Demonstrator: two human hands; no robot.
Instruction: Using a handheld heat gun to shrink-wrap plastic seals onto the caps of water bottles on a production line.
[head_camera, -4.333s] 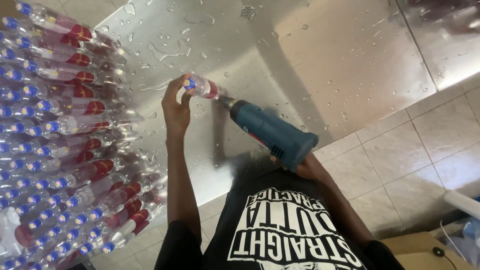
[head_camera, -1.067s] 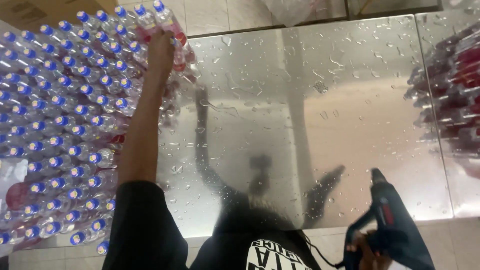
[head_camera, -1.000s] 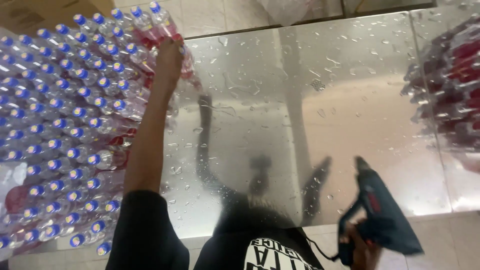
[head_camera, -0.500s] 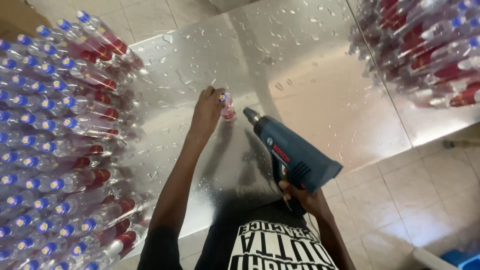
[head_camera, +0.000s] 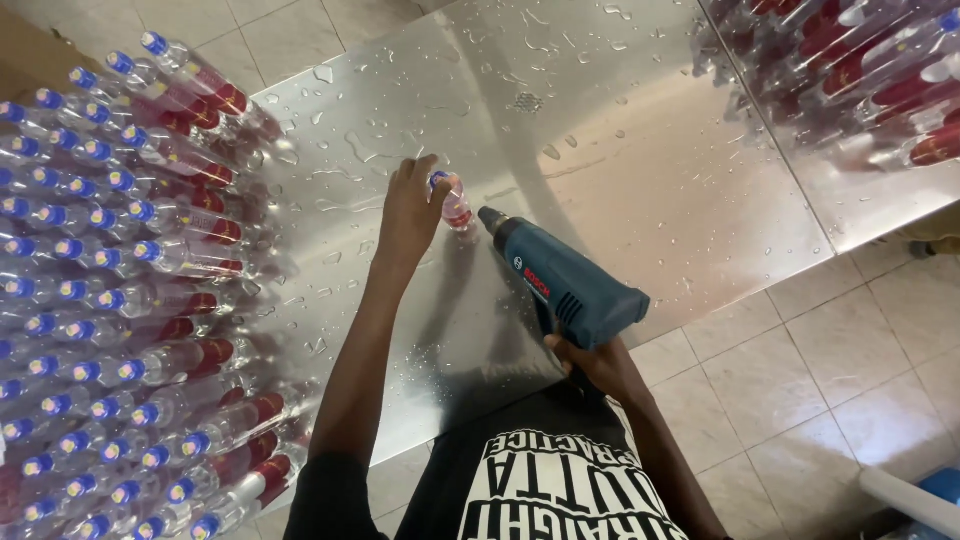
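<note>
1. The left hand (head_camera: 408, 212) is standing a small clear bottle (head_camera: 455, 205) with a blue cap and red label on the wet metal worktop (head_camera: 640, 150), just above the middle of the frame; its fingers are closing around the cap end.
2. The right hand (head_camera: 592, 362) is clenching its fingers around the grip of a blue heat gun (head_camera: 562, 285), with the nozzle pointing at the bottle and almost touching it.
3. The bottle is looking light and thin-walled, probably easy to dent, and slippery from the water drops; the stiff cap and neck seem the safest place to hold it.
4. A big stack of similar bottles (head_camera: 120, 300) is filling the left of the frame, with another stack (head_camera: 860, 70) in the upper right.
5. Nothing is standing between the nozzle and the bottle; the tiled floor (head_camera: 800, 380) is showing at lower right.
</note>
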